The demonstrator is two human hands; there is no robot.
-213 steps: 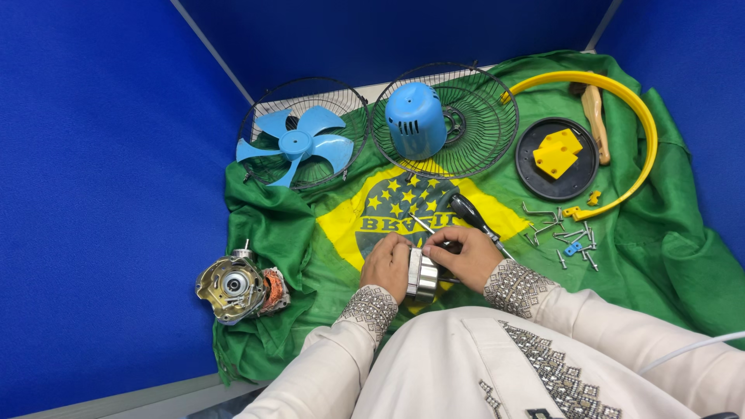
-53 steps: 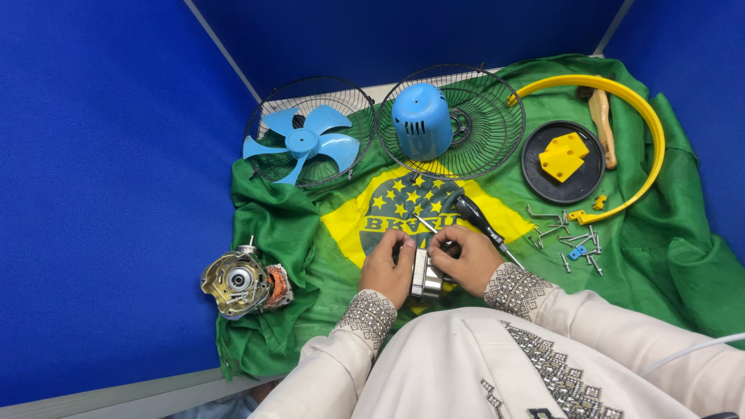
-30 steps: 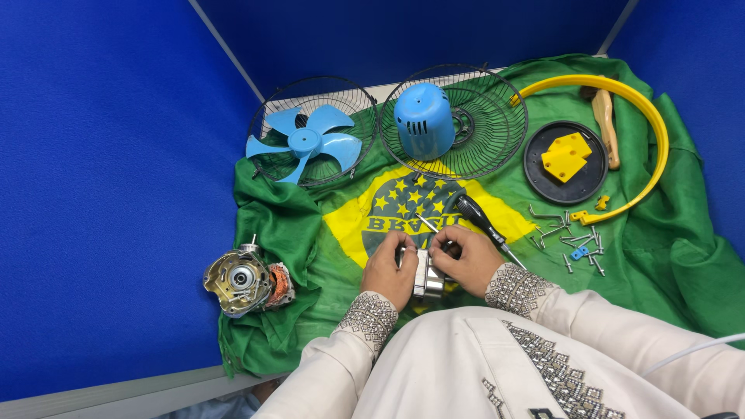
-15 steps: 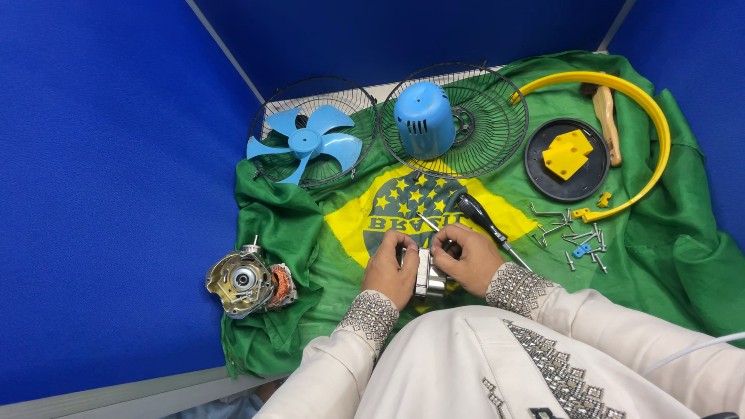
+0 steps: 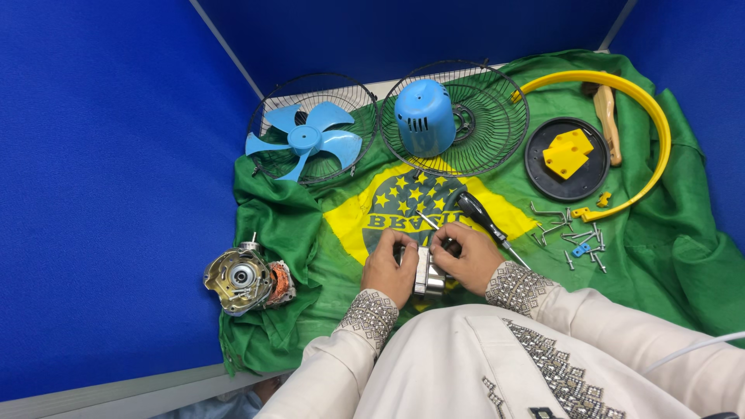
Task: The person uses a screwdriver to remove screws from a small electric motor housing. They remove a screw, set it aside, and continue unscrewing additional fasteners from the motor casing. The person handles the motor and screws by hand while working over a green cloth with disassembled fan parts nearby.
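My left hand [image 5: 388,269] and my right hand [image 5: 468,257] both grip a small metal motor part [image 5: 426,275] held just above a green and yellow cloth [image 5: 326,233]. A thin metal shaft [image 5: 427,219] sticks up from between my fingers. A black-handled screwdriver [image 5: 481,218] lies on the cloth right behind my right hand. Most of the metal part is hidden by my fingers.
A motor core with copper windings [image 5: 244,278] lies at the left. Behind are a wire grille holding a blue fan blade [image 5: 305,140], a second grille with a blue motor cover [image 5: 424,116], a yellow ring [image 5: 650,124], a black disc with a yellow piece [image 5: 569,153], a wooden handle [image 5: 608,122] and several loose screws [image 5: 570,233]. Blue walls enclose the space.
Both hands have stayed on the metal part with only small finger shifts. The view has drifted slightly; nothing on the cloth has moved.
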